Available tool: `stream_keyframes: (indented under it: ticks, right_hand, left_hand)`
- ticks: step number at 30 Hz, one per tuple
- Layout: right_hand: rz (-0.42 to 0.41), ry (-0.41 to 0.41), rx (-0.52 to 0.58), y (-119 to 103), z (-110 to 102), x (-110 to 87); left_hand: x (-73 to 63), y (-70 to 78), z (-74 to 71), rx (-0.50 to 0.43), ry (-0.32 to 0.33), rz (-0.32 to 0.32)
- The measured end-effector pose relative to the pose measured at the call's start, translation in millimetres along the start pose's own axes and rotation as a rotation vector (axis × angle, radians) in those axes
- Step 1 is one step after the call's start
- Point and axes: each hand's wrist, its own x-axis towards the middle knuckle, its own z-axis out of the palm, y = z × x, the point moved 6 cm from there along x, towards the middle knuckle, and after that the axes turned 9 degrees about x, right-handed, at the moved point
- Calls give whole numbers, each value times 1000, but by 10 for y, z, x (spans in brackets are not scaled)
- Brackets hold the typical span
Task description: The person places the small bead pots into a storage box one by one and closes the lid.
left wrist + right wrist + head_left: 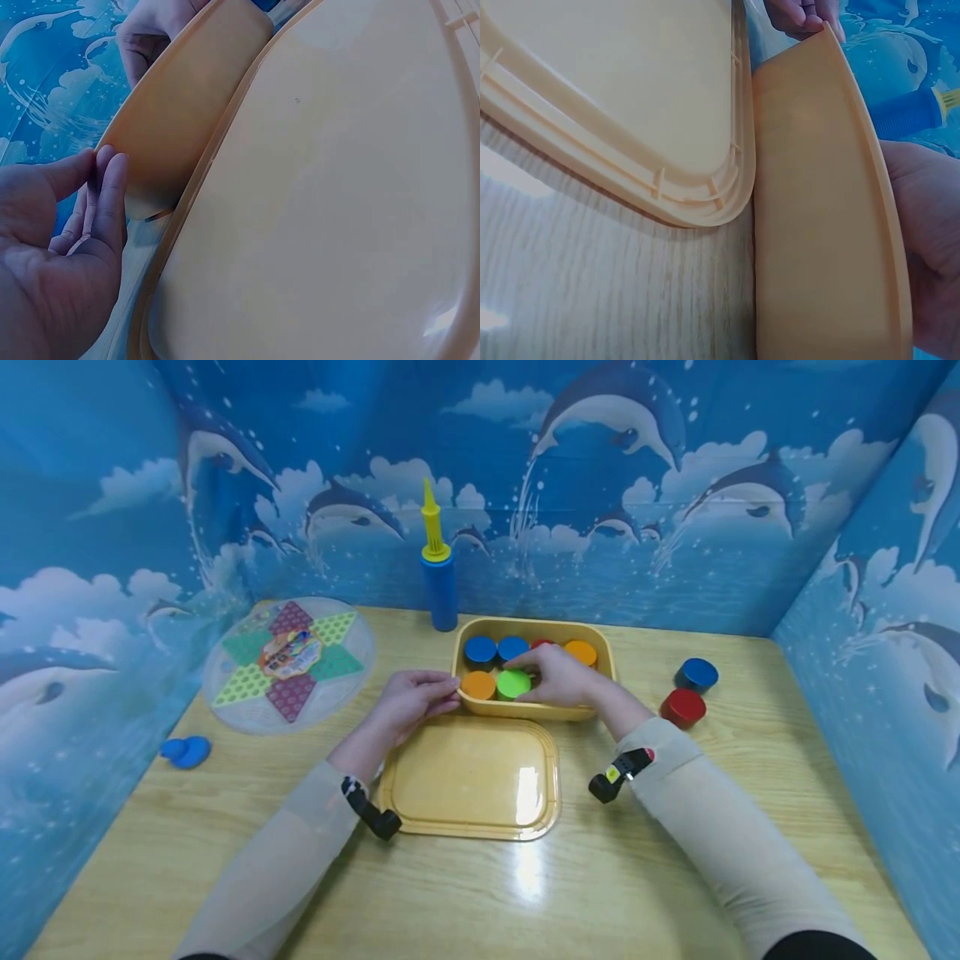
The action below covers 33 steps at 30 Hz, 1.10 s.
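A yellow-orange plastic box (532, 710) holds several short round pieces. My left hand (412, 697) pinches the box's rim at the near left corner; in the left wrist view the thumb and fingertips meet at that rim (112, 127). My right hand (558, 677) reaches over the near wall into the box, its thumb and fingers around a green round piece (513, 684). An orange piece (478, 685) sits left of it. Two blue pieces (480, 652), a partly covered red piece (542, 644) and another orange piece (581, 652) lie along the back. In the right wrist view the box wall (817, 210) hides my right fingertips.
The box's flat lid (472, 777) lies just in front of it. A blue piece (696, 674) and a red piece (682, 707) stand to the right. Behind is a blue-yellow hand pump (441, 585). Leftward are a round star-patterned game board (292, 660) and a blue knobbed object (186, 751).
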Motion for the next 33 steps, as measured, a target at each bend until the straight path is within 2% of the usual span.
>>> stream_keyframes:
  ticks: [4, 11, 15, 23, 33]
  right_hand:
    - [17, -8, 44, 11, -7, -14]
    - [68, -24, 215, 22, -69, -155]
    - [67, -7, 217, 8, -148, -266]
    - [44, 81, 209, -41, -397, -582]
    - [123, 268, 177, 44, -781, -1197]
  left_hand:
    - [-9, 10, 11, -4, -3, 9]
    - [-5, 5, 31, 0, -16, 17]
    - [1, -5, 17, 5, -9, 5]
    - [-14, 6, -4, 21, -1, -9]
    - [-21, 14, 10, 4, 0, 1]
